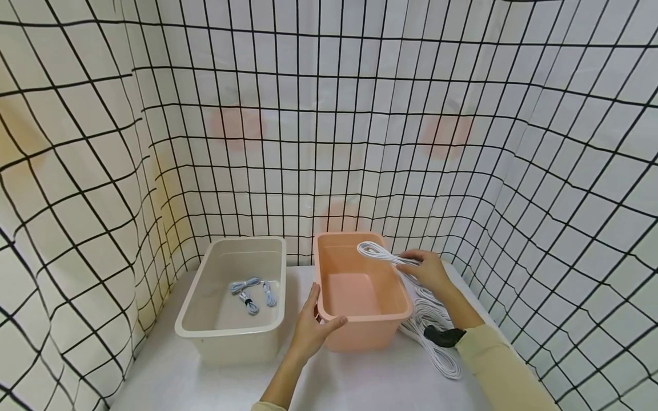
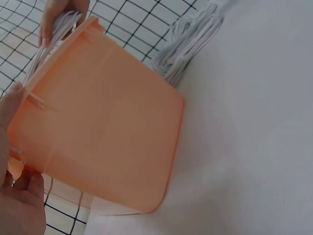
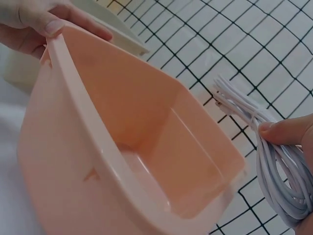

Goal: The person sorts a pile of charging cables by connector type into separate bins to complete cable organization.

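My left hand point(image 1: 310, 332) grips the near left corner of a peach plastic bin point(image 1: 354, 334), thumb over its rim and fingers on the outer wall. No objects show on the bin's floor in the head view. Over the bin's right rim, my right hand point(image 1: 429, 273) pinches a coiled bundle of white cable point(image 3: 279, 161), whose looped end point(image 1: 372, 250) reaches above the bin's opening. Beneath that hand, more bundled white cables point(image 1: 432, 319) lie in a pile on the table, right of the bin.
To the left stands a cream bin point(image 1: 231, 335) with several small light-blue cable bundles point(image 1: 251, 305) on its floor. A black wrist strap point(image 1: 443, 337) is around the right wrist. Black grid netting point(image 1: 329, 142) in front of white cloth encloses the white table point(image 1: 354, 382) on three sides.
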Demonstrator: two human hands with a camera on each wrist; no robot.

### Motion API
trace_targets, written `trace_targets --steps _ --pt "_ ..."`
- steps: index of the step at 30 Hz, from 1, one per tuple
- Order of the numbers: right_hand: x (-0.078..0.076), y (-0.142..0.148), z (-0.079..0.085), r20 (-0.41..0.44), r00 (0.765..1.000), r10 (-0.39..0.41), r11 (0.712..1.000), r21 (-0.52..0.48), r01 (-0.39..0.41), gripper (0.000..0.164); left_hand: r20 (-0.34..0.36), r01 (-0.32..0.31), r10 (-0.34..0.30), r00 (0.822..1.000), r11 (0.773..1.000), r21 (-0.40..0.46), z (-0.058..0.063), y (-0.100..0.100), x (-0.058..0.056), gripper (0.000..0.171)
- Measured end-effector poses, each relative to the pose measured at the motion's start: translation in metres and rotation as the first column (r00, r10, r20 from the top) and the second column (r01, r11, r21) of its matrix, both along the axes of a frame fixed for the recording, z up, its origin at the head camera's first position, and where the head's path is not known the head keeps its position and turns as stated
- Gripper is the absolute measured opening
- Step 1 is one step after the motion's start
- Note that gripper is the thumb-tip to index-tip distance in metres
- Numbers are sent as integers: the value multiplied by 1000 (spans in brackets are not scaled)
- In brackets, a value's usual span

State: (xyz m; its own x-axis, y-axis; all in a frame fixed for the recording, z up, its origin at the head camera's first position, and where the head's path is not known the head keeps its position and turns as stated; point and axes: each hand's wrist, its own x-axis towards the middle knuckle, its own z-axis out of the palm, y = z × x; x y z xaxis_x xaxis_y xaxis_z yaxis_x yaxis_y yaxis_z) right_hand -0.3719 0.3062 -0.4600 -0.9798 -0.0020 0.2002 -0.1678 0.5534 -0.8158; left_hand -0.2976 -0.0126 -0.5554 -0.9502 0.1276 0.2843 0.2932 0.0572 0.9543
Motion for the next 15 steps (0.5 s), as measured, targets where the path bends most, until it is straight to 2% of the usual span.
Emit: trace_targets --steps 9,12,15 --pt "-23 -49 -2 8 1000 6 1000 -27 -6 35 -3 13 -13 1000 1000 28 -1 -1 -1 110" --pt "-31 -72 -8 58 990 132 991 -38 -130 48 -4 14 -14 1000 1000 13 -1 -2 -1 111" --pt "-33 -87 -12 114 958 265 964 -50 -261 58 -2 21 -21 1000 1000 2 -1 -3 0 110"
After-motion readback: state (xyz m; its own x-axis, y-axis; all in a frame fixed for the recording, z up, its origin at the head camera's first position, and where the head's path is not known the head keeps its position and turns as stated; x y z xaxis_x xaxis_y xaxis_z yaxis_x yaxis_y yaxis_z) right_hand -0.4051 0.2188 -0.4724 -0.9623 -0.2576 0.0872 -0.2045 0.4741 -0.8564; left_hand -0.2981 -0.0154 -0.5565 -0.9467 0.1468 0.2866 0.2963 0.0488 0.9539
